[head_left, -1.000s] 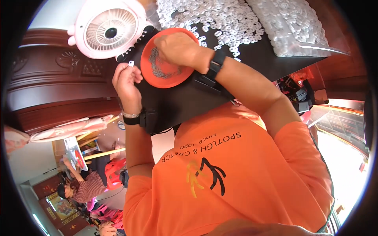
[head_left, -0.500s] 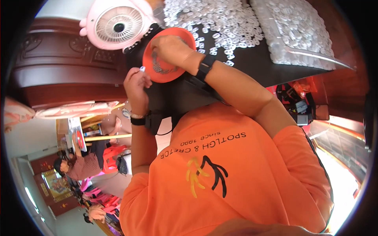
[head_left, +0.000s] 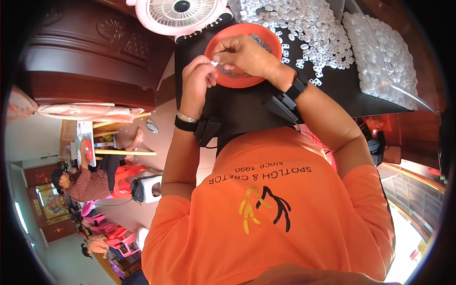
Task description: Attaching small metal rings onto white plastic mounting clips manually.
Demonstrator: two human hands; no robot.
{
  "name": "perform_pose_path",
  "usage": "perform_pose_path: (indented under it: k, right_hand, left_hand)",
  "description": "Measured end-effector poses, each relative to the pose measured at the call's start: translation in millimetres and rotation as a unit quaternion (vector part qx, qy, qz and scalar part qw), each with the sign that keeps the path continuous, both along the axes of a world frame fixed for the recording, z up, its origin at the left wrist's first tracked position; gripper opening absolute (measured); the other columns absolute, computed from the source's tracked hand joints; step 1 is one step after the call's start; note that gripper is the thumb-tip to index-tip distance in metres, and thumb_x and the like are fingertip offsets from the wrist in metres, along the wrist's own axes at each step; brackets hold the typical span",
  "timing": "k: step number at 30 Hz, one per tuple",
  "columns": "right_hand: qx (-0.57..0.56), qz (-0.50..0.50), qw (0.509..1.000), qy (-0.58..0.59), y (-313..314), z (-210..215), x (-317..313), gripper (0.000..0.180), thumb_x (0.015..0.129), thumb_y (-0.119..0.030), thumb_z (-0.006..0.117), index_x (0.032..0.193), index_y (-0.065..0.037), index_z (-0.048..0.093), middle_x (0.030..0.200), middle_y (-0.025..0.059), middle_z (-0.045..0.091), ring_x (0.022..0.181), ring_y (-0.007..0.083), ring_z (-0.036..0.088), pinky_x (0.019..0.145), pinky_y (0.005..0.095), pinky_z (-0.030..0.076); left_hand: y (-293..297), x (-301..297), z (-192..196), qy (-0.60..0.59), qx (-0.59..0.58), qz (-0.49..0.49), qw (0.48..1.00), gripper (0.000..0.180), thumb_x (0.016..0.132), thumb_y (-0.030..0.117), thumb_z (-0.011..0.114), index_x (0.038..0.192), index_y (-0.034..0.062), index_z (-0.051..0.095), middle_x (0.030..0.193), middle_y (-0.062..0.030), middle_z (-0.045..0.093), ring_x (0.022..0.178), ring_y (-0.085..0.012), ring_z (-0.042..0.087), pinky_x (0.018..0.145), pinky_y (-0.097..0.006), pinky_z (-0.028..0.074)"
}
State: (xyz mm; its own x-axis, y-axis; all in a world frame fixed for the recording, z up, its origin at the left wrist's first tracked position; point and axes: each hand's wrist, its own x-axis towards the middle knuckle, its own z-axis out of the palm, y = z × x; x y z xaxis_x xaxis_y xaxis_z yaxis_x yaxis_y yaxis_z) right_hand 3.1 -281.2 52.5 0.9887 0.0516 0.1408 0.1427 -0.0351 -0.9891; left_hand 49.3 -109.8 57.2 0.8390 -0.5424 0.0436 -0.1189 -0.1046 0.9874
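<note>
My left hand [head_left: 196,77] pinches a small white plastic piece [head_left: 214,63] between thumb and fingertips, at the left edge of an orange-red plate [head_left: 240,82]. Over that plate is my right hand [head_left: 251,58], its thumb and forefinger pinched together right beside the white piece. Whatever sits in the right fingertips is too small to make out. Many thin grey metal bits [head_left: 260,42] lie in the plate, partly hidden under the right hand. To the right of the plate, a spread of small white plastic pieces with holes [head_left: 308,28] covers part of the black tabletop [head_left: 237,109].
A pink fan [head_left: 182,6] stands beyond the plate. At the far right sits a clear bin [head_left: 380,57] full of white pieces. Dark carved wood furniture [head_left: 95,52] borders the left. Another person [head_left: 90,183] sits further off, near red plastic chairs [head_left: 124,180].
My right hand has lifted from the metal bits in the plate and come to the white piece in my left hand. The whole view has shifted, with plate and fan now further right.
</note>
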Motion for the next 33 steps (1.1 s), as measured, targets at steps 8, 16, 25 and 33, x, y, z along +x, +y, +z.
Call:
perform_pose_path:
  k: [8, 16, 25, 33]
  right_hand:
    - [0.025, 0.033, 0.999, 0.012, 4, -12, 7, 0.010, 0.089, -0.009, 0.059, 0.092, 0.000, 0.062, 0.074, -0.0004, 0.058, 0.061, 0.0047, 0.051, 0.054, 0.0186, 0.042]
    - [-0.006, -0.030, 0.999, -0.014, 0, -5, 2, 0.013, 0.090, -0.011, 0.057, 0.096, 0.000, 0.062, 0.079, 0.0012, 0.061, 0.066, 0.0054, 0.054, 0.059, 0.0192, 0.045]
    - [0.114, -0.045, 0.991, -0.050, -16, 7, 2, 0.017, 0.092, -0.017, 0.060, 0.091, 0.000, 0.064, 0.078, 0.0025, 0.065, 0.068, 0.0090, 0.061, 0.066, 0.0230, 0.053]
    - [0.091, -0.052, 0.994, -0.012, -11, 1, 4, 0.025, 0.091, -0.029, 0.063, 0.086, -0.004, 0.062, 0.074, -0.0015, 0.061, 0.064, 0.0058, 0.056, 0.059, 0.0199, 0.047]
  left_hand:
    - [4, 2, -1, -0.007, -0.006, -0.004, 1.000, 0.015, 0.086, 0.015, 0.050, 0.077, 0.0050, 0.055, 0.065, -0.0018, 0.055, 0.054, -0.0079, 0.048, 0.050, -0.020, 0.036]
    - [-12, -6, -2, 0.000, -0.045, -0.031, 0.999, 0.021, 0.094, 0.022, 0.045, 0.085, 0.0045, 0.054, 0.066, -0.0024, 0.055, 0.054, -0.0073, 0.048, 0.050, -0.019, 0.034]
    - [-18, 7, 8, -0.001, -0.092, -0.030, 0.995, 0.020, 0.092, 0.020, 0.048, 0.078, 0.0063, 0.052, 0.062, -0.0006, 0.052, 0.049, -0.0061, 0.044, 0.045, -0.019, 0.033]
    - [-17, 6, -5, -0.006, -0.079, -0.056, 0.995, 0.020, 0.090, 0.019, 0.045, 0.076, 0.0065, 0.051, 0.061, -0.0001, 0.049, 0.051, -0.0057, 0.042, 0.047, -0.019, 0.031]
